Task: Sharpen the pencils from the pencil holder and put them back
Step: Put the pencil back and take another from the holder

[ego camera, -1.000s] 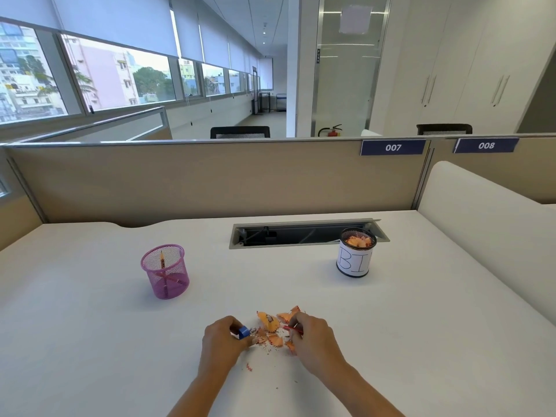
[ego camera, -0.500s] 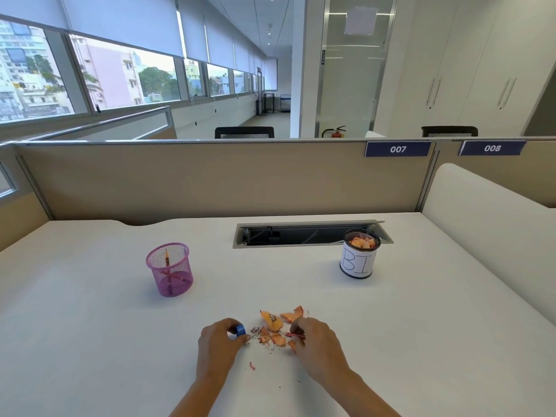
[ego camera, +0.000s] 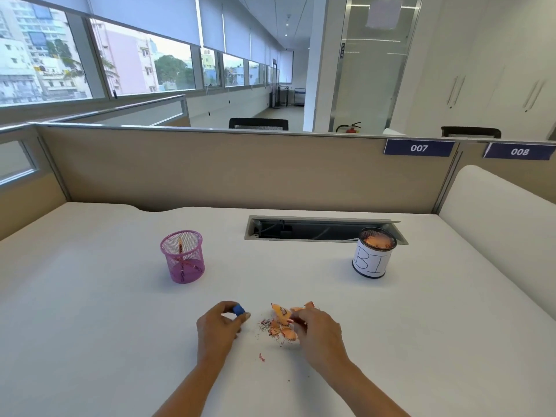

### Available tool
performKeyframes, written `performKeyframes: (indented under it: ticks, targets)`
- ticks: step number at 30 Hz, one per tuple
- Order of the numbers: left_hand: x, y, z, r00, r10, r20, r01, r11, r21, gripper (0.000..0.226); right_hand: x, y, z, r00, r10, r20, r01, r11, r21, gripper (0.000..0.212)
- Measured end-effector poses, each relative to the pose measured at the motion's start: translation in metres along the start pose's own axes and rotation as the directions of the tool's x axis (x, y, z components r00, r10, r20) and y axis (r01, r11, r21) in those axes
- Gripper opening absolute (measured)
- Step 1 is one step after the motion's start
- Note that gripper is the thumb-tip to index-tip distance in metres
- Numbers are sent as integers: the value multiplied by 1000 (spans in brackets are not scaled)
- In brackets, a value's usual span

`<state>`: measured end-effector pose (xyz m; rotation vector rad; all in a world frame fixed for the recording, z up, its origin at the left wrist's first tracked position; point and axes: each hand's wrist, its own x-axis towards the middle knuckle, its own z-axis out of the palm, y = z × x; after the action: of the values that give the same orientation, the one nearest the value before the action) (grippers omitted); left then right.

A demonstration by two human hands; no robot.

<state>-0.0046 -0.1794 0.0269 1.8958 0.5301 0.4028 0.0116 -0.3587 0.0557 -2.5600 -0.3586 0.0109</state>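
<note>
My left hand (ego camera: 218, 329) pinches a small blue sharpener (ego camera: 239, 310) just above the white desk (ego camera: 105, 326). My right hand (ego camera: 319, 332) is closed at the edge of a pile of orange pencil shavings (ego camera: 282, 323). Only a short red tip of a pencil shows at its fingertips, and the hand hides the rest. A pink mesh pencil holder (ego camera: 183, 257) stands at the back left. One pencil stands upright in it and others lie at its bottom.
A black mesh cup with a white paper label (ego camera: 373, 255), holding orange shavings, stands at the back right beside an open cable slot (ego camera: 319, 228). A beige partition wall closes the desk's far side. A loose shaving (ego camera: 261, 357) lies between my forearms.
My left hand has drawn the sharpener a little to the left, away from my right hand. The right hand stays at the shavings pile.
</note>
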Motion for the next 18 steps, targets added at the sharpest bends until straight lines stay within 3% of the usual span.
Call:
performKeyframes:
  ticks: [5,11,18]
  targets:
    - [8,-10,-20,995,-69,-79,60,992,-113,20,13,-29,-4,1000,-13,16,11,992,128,15]
    - [25,-19,-28,984,-111,-136,94,987,-129,20,58,-91,-11,990,-139,-18,136,924,356,24]
    - [28,-24,-24,991,-93,-99,77,985,-154,25,114,-151,12,962,-259,-88,269,842,467,21]
